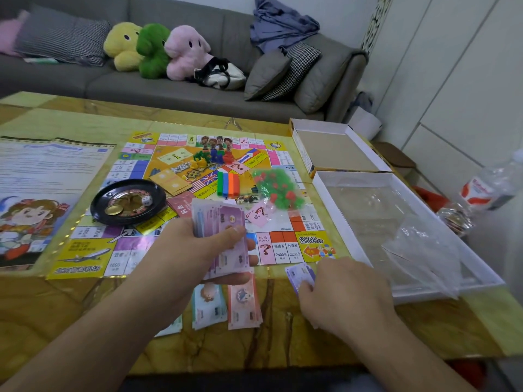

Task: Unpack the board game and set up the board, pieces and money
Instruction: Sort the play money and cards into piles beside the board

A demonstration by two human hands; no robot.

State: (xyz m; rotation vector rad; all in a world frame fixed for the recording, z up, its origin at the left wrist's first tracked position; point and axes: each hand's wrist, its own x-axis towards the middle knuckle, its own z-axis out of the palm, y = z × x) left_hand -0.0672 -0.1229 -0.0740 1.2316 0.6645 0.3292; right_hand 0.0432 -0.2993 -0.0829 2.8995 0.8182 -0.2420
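Observation:
The game board (93,258) lies flat on the table. My left hand (203,244) grips a fanned stack of paper money (223,222) over the board's near edge. My right hand (339,295) presses a purple note (300,274) onto the table just right of the board's corner. Two sorted money piles, a blue one (208,306) and a pink one (244,304), lie on the table below my left hand. On the board sit a black roulette wheel with a die (127,202), coloured sticks (228,183), a bag of green and red houses (276,188), card stacks and player figures (215,154).
The rules sheet (48,193) lies left of the board. The two open box halves (336,154) (334,205) stand at the right, the nearer one holding clear plastic bags (418,244). A plastic bottle (489,188) lies far right. A grey sofa with plush toys is behind the table.

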